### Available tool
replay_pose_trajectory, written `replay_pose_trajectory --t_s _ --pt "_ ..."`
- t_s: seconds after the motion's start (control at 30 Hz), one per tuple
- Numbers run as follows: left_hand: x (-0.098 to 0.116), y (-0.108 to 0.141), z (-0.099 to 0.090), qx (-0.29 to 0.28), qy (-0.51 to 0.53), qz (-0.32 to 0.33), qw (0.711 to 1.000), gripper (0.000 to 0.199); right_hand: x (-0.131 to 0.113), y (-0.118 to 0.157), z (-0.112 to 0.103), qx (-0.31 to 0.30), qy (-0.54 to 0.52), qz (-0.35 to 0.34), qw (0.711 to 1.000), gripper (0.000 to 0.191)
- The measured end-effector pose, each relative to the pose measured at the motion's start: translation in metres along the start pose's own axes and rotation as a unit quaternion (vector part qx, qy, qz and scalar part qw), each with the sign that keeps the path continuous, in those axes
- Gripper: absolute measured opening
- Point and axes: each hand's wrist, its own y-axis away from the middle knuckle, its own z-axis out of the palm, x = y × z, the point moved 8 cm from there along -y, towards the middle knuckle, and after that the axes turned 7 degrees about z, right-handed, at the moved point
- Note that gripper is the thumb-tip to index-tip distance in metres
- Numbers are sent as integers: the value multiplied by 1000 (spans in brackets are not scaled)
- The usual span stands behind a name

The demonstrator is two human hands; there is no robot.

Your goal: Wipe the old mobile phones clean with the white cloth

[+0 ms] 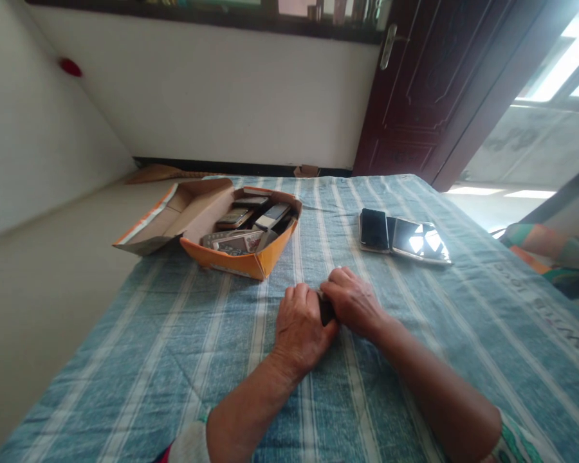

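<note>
Both of my hands meet at the middle of the table, around a small dark mobile phone (326, 311) that is mostly covered by my fingers. My left hand (300, 325) is closed on its left side, thumb toward me. From the right, my right hand (353, 301) grips its other side, fingers curled over the far end. Beyond my left hand stands an open orange cardboard box (236, 262) with several old mobile phones (273, 217) in it. To the far right lie a black smartphone (374, 228) and a shiny, flat, glass-faced device (422, 240), side by side.
A blue and white striped cloth (174, 360) covers the table. The box's lid flap (174, 215) is folded out to the left, over the table's left edge. Behind the table are a white wall (222, 96) and a dark red door (424, 83). Colourful fabric (550, 247) sits at the right.
</note>
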Motion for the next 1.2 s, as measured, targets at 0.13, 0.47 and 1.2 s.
replay_pose_trajectory --t_s 0.13,0.47,1.2 --pt "1 0 0 5 -2 -1 1000 30 9 7 1 -20 -42 29 998 18" --pt "1 0 -1 -2 -3 -8 1000 34 47 6 -1 27 -102 104 989 23" --pt "1 -1 -3 7 -11 -1 1000 30 26 -8 7 -11 -6 45 999 24"
